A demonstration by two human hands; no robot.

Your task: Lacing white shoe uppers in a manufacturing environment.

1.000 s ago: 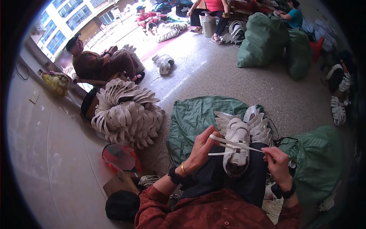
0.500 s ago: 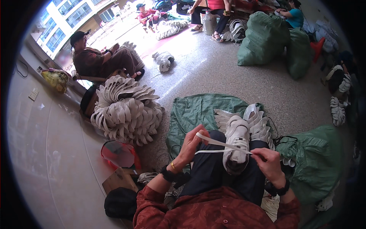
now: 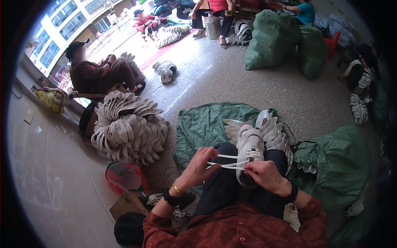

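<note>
A white sneaker [image 3: 250, 142] rests between my thighs, toe end toward me. White shoelace [image 3: 228, 156] strands stretch across the sneaker from one hand to the other. My left hand [image 3: 198, 166], beside the shoe over my left thigh, is closed on the lace with thumb and fingers. Pinching the lace low by the dark end of the shoe is my right hand [image 3: 264, 174], which hides part of the sneaker. Behind the sneaker, several white shoe pieces [image 3: 275, 132] lie stacked on a green woven sheet [image 3: 198, 124].
A big pile of white shoe pieces [image 3: 130, 132] stands at left, near a red-rimmed bucket [image 3: 122, 177] and wooden stool [image 3: 130, 203]. A green sack [image 3: 341, 161] slumps at right; another [image 3: 273, 39] stands farther back. A seated person [image 3: 97, 74] works at far left, with others beyond.
My right hand has moved left and down over the sneaker's front. My left hand has lowered slightly, and the lace strands between my hands are shorter. The whole view has shifted a little.
</note>
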